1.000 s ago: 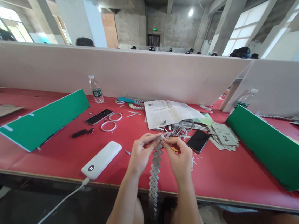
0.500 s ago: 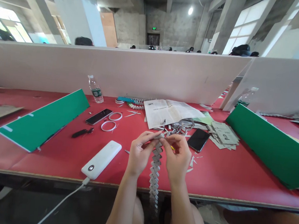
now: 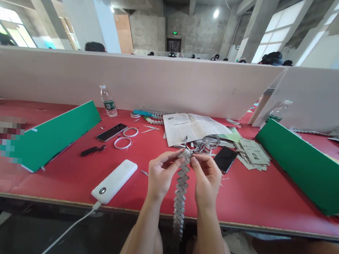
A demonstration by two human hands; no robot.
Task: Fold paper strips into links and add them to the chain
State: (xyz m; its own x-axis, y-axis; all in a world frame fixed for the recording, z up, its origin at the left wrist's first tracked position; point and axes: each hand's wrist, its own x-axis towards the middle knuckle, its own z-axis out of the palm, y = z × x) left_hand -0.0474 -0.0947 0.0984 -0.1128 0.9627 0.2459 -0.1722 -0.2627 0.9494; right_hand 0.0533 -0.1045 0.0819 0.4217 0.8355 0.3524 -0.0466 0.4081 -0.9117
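Observation:
A zigzag chain of folded paper (image 3: pixel 181 188) hangs from my fingers, over the table's front edge and down between my knees. My left hand (image 3: pixel 161 174) pinches the chain's upper end from the left. On the other side, the thumb and fingers of my right hand (image 3: pixel 208 178) are closed on the same end. Just beyond my fingertips lies a heap of folded paper strips (image 3: pixel 205 144), partly under a printed sheet (image 3: pixel 193 127). A black phone (image 3: pixel 225 159) rests right of my right hand.
On the left are a white power bank (image 3: pixel 114 181) with a cable, two tape rolls (image 3: pixel 122 143), a second phone (image 3: pixel 112 132) and a black-handled tool (image 3: pixel 93 150). Green boards (image 3: pixel 54 136) flank the red table (image 3: pixel 71 181). A water bottle (image 3: pixel 108 102) stands by the pale partition (image 3: pixel 132 79).
Both hands have shifted slightly right with the chain. Its top end now shows between my fingertips, which are a little farther apart.

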